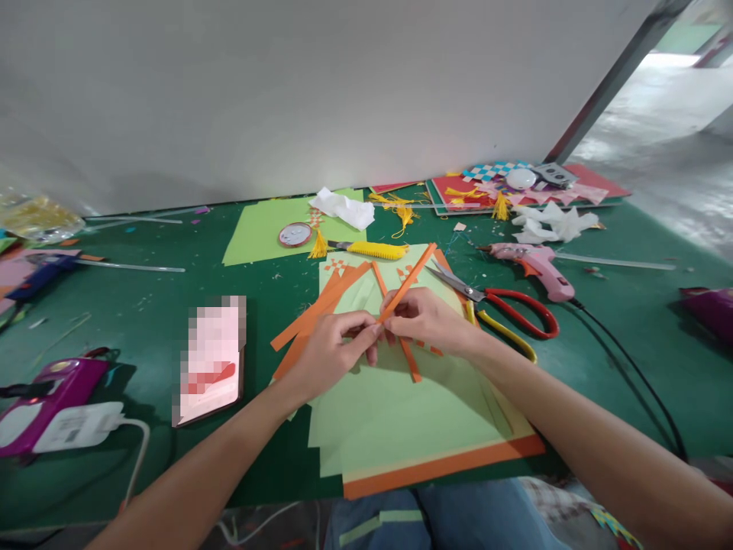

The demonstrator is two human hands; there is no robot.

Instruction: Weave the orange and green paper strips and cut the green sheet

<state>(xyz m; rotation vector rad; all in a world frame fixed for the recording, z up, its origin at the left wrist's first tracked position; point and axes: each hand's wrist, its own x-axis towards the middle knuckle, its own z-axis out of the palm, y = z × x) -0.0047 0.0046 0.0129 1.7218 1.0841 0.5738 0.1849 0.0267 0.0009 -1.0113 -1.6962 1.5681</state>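
Between my two hands is a narrow orange paper strip (pixel 421 269), slanting up to the right. My left hand (pixel 343 344) pinches its lower end, fingertips against those of my right hand (pixel 427 321), which also grips the strip. Below them lies a stack of pale green paper sheets (pixel 401 428) with an orange sheet edge (pixel 447 464) along the bottom. Another orange strip (pixel 411 360) crosses the stack under my hands. Wider orange paper pieces (pixel 314 313) lie beside my left hand. Scissors (pixel 486 296) with red and yellow handles rest by my right wrist.
A yellow utility knife (pixel 375 250) lies behind my hands. To the right sits a pink glue gun (pixel 535 263) with a trailing black cable. A phone (pixel 211 359) and a purple power strip (pixel 62 397) are at left. A pale wall (pixel 286 92) rises behind the table.
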